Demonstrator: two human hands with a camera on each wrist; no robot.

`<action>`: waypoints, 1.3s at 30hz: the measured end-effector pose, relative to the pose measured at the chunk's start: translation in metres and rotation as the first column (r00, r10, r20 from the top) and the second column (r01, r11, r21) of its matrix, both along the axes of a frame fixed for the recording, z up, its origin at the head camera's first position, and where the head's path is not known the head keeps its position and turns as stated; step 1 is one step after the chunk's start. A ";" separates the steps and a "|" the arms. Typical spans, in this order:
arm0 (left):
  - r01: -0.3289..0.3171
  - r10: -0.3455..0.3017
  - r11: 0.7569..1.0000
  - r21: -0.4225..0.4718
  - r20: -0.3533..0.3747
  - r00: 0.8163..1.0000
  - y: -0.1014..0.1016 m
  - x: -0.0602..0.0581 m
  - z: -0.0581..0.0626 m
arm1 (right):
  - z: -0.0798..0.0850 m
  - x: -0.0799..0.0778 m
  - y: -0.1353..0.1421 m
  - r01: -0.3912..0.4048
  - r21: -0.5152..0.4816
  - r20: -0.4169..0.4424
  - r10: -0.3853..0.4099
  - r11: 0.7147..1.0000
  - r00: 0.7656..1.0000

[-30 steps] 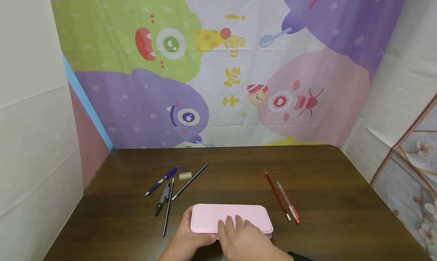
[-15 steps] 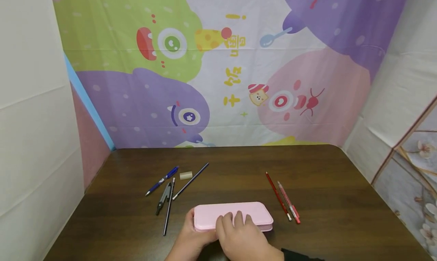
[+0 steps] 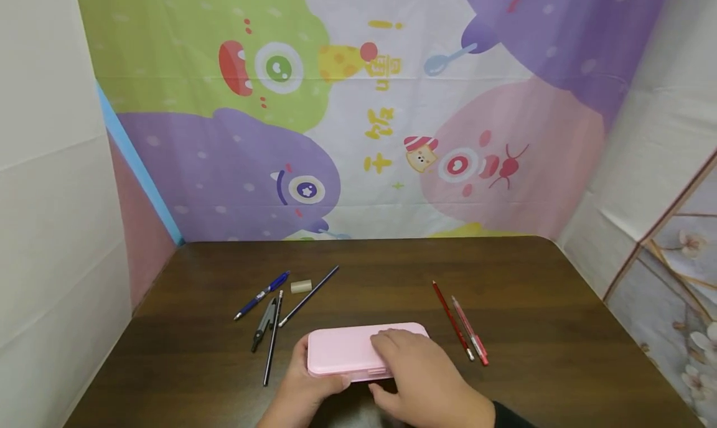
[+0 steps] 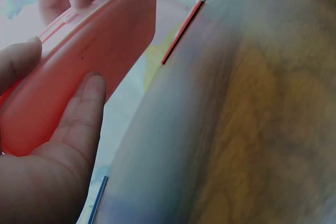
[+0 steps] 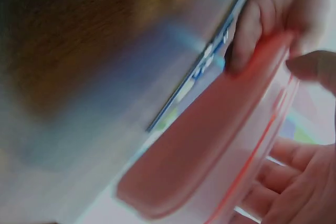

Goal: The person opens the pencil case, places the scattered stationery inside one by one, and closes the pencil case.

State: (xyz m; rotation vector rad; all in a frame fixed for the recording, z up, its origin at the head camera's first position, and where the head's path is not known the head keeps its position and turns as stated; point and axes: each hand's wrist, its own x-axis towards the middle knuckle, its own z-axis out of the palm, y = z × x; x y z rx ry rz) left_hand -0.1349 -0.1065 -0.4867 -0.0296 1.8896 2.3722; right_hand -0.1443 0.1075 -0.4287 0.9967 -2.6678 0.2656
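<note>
A pink pencil case (image 3: pixel 342 350), its lid down, is held above the table's near side. My left hand (image 3: pixel 305 384) grips its left end, thumb along the front. The left wrist view shows the underside of the pencil case (image 4: pixel 94 51) between the left thumb and fingers. Across the right part of the lid lie the fingers of my right hand (image 3: pixel 431 375), partly hiding that end. The right thumb hangs below the front clasp (image 3: pixel 377 372), apart from the case in the head view. In the right wrist view the right hand's fingers spread along the lid side.
On the dark wooden table (image 3: pixel 364 279), a blue pen (image 3: pixel 262 295), a compass (image 3: pixel 264 324), a dark pencil (image 3: pixel 272 341), an eraser (image 3: pixel 300 286) and a blue pencil (image 3: pixel 309 296) lie left. A red pencil (image 3: pixel 452 319) and a red pen (image 3: pixel 469 330) lie right.
The right hand has shifted right along the lid, and its thumb has come into sight below the front clasp. The case has moved slightly left and up, still in the left hand.
</note>
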 end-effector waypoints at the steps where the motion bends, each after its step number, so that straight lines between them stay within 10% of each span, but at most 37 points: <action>1: 0.001 -0.001 1.000 0.005 0.004 1.000 -0.001 0.000 0.000 | -0.002 -0.002 0.003 0.021 -0.029 0.023 -0.021 0.999 1.000; 9: 0.033 -0.033 0.998 0.048 0.011 0.999 -0.008 0.000 0.001 | -0.020 -0.012 0.030 0.140 -0.173 0.156 -0.114 0.975 0.981; 18: 0.122 -0.126 0.969 0.213 0.003 0.992 -0.011 0.003 -0.001 | -0.035 -0.016 0.051 0.062 -0.383 0.181 0.010 0.921 0.983; 26: 0.116 -0.113 0.979 0.169 -0.025 0.993 -0.013 0.002 -0.002 | -0.045 -0.020 0.052 0.010 -0.508 0.195 0.104 0.861 0.975; 39: 0.147 -0.147 0.987 0.058 -0.014 0.989 -0.012 0.007 0.000 | -0.058 -0.020 0.067 -0.029 -0.689 0.322 0.342 0.724 0.883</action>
